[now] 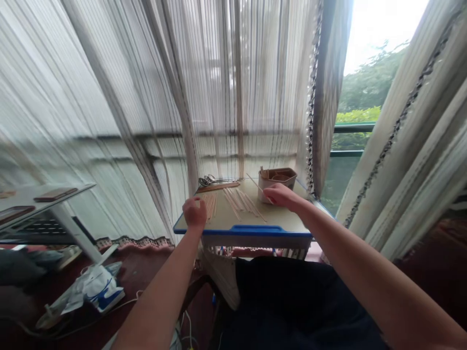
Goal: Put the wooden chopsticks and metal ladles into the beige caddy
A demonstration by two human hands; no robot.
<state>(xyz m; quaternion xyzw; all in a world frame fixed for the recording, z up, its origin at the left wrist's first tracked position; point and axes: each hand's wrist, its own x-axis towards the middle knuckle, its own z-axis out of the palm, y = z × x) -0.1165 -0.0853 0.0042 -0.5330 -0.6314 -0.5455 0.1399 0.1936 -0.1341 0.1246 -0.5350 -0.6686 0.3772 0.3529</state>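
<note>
Pinched in my right hand point(280, 195) is a thin pale chopstick point(254, 182), slanting up and to the left over the table. The hand is just in front of a beige, divided utensil holder point(289, 181) with some wooden pieces inside. My left hand point(195, 212) is curled closed at the table's left edge; whatever its fingers hold, if anything, is hidden. Right beside it lies a group of chopsticks point(211, 205). A second, loosely fanned group of chopsticks point(241, 200) lies on the middle of the table.
Metal ladles or strainers point(206, 181) and a flat wooden utensil point(219, 186) lie along the back left of the blue-edged table point(280, 222). Sheer curtains point(226, 97) hang directly behind. On the floor at left are a white bag point(95, 284) and cables; another table point(69, 204) stands there.
</note>
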